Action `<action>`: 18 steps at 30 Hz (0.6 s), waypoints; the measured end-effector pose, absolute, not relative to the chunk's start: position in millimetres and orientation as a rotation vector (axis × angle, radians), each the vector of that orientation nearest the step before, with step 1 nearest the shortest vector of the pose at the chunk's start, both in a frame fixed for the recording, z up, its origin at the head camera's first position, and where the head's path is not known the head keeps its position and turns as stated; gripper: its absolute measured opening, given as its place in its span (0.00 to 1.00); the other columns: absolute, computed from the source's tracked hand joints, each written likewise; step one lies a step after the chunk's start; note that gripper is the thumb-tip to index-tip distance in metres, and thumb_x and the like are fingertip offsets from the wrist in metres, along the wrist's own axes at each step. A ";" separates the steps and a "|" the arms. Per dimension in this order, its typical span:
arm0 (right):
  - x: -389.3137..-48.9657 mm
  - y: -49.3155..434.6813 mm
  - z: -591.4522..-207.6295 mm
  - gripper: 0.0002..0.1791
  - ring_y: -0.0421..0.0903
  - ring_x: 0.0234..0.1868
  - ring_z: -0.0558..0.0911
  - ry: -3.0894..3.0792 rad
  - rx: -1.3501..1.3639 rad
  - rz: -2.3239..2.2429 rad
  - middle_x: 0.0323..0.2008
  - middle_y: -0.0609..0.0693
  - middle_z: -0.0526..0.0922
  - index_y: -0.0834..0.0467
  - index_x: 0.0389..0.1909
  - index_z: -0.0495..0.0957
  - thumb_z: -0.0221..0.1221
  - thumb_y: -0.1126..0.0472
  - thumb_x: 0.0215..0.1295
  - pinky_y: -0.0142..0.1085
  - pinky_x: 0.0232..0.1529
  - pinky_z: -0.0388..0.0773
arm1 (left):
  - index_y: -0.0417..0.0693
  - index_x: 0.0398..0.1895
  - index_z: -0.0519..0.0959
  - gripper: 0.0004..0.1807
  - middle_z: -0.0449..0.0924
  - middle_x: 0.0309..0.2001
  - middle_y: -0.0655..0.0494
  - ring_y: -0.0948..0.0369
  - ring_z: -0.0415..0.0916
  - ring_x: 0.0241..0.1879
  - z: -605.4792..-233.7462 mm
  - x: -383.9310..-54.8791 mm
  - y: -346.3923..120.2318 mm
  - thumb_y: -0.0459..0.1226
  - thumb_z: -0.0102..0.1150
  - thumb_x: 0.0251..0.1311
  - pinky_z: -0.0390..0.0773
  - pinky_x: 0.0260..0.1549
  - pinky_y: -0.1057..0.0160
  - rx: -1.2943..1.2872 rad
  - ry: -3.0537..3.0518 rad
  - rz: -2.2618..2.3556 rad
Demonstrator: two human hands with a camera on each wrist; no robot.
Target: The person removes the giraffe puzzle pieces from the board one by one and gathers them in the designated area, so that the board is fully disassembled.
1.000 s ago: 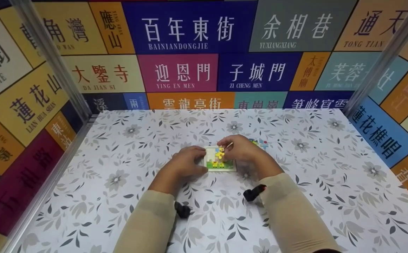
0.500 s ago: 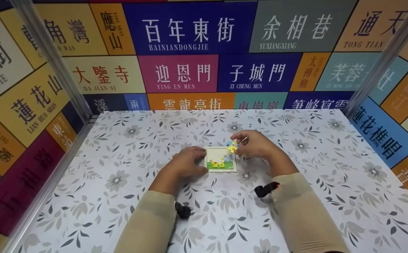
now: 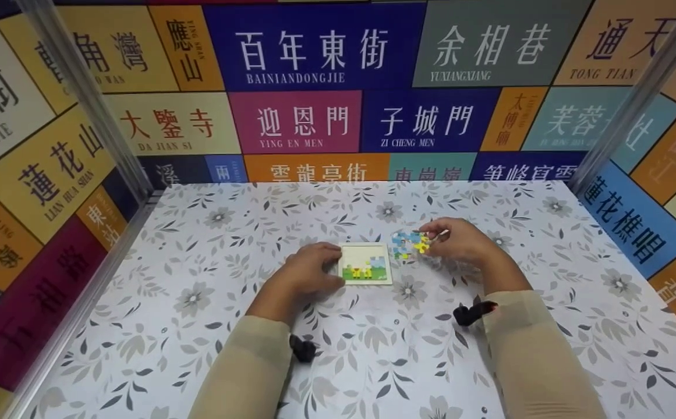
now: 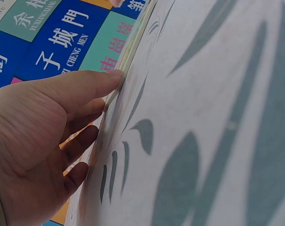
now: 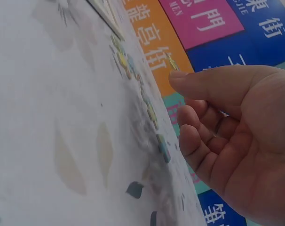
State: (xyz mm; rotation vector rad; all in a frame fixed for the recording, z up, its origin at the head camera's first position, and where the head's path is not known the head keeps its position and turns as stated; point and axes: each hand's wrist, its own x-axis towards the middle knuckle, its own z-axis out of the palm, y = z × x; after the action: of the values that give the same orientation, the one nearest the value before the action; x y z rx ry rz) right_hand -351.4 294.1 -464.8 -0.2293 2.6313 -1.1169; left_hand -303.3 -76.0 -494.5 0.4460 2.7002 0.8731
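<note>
Here, a person's two bare hands are over a white table (image 3: 140, 279) printed with grey flowers and dark leaves, the pattern spreading out on every side of them. The left hand (image 3: 312, 266) lies relaxed, its thumb and fingers resting against the left edge of a small cream puzzle tray (image 3: 355, 254) that sits flat just to its right. In the part of the tray nearest the person, a strip of fitted pieces (image 3: 367, 272) shows green ground and yellow shapes; the rest of the base is bare cream.

To the right of the tray, the right hand (image 3: 460, 241) pinches a small yellow puzzle piece (image 5: 172, 61) between thumb and fingers, above the tabletop. Just to that hand's left, a cluster of loose blue, green and yellow pieces (image 3: 404, 243) lies on the table, near the tray. Behind each hand come a beige sleeve (image 3: 244, 366) and a black device (image 3: 303, 348) at the wrist.

Well beyond the hands, the far wall (image 3: 320, 46) is a patchwork of coloured panels lettered in Chinese, navy, pink, orange and grey among them. Similar panels run down both sides, and shiny posts (image 3: 84, 93) mark the corners.
</note>
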 end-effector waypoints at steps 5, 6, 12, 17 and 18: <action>-353.1 296.9 -472.1 0.32 0.47 0.48 0.79 2.602 -0.224 -1.126 0.55 0.55 0.80 0.54 0.67 0.81 0.76 0.60 0.61 0.36 0.43 0.82 | 0.62 0.77 0.75 0.38 0.68 0.80 0.65 0.52 0.57 0.84 -494.1 -303.8 -76.0 0.50 0.73 0.62 0.51 0.84 0.37 0.423 2.686 0.876; -353.5 296.9 -473.7 0.32 0.46 0.48 0.80 2.593 -0.220 -1.130 0.55 0.56 0.81 0.54 0.67 0.81 0.76 0.60 0.61 0.36 0.43 0.83 | 0.62 0.77 0.75 0.38 0.68 0.80 0.65 0.52 0.57 0.84 -494.0 -303.8 -76.1 0.50 0.73 0.62 0.52 0.84 0.38 0.421 2.687 0.874; -355.4 297.0 -482.0 0.31 0.46 0.43 0.81 2.564 -0.176 -1.159 0.55 0.56 0.82 0.54 0.65 0.82 0.77 0.63 0.59 0.37 0.41 0.82 | 0.62 0.77 0.75 0.38 0.68 0.80 0.64 0.52 0.57 0.84 -493.2 -303.9 -76.1 0.51 0.72 0.63 0.51 0.84 0.37 0.443 2.698 0.852; -355.3 295.7 -484.9 0.30 0.45 0.42 0.80 2.580 -0.181 -1.169 0.54 0.56 0.82 0.56 0.64 0.82 0.77 0.65 0.58 0.35 0.40 0.81 | 0.62 0.77 0.75 0.37 0.68 0.80 0.64 0.52 0.57 0.84 -493.4 -303.6 -76.2 0.51 0.72 0.63 0.52 0.84 0.37 0.435 2.697 0.860; -355.1 295.4 -485.1 0.30 0.46 0.42 0.79 2.584 -0.178 -1.168 0.53 0.56 0.82 0.56 0.63 0.83 0.77 0.65 0.58 0.35 0.40 0.81 | 0.62 0.77 0.75 0.37 0.68 0.80 0.65 0.53 0.57 0.84 -493.5 -303.5 -76.2 0.51 0.72 0.63 0.52 0.84 0.38 0.431 2.695 0.865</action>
State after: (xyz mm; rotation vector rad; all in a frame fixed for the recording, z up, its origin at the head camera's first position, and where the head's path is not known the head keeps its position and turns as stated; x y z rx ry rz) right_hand -355.1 295.4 -485.1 -0.1777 2.5844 -1.1685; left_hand -303.5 -76.2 -493.5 0.4307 2.6951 0.8654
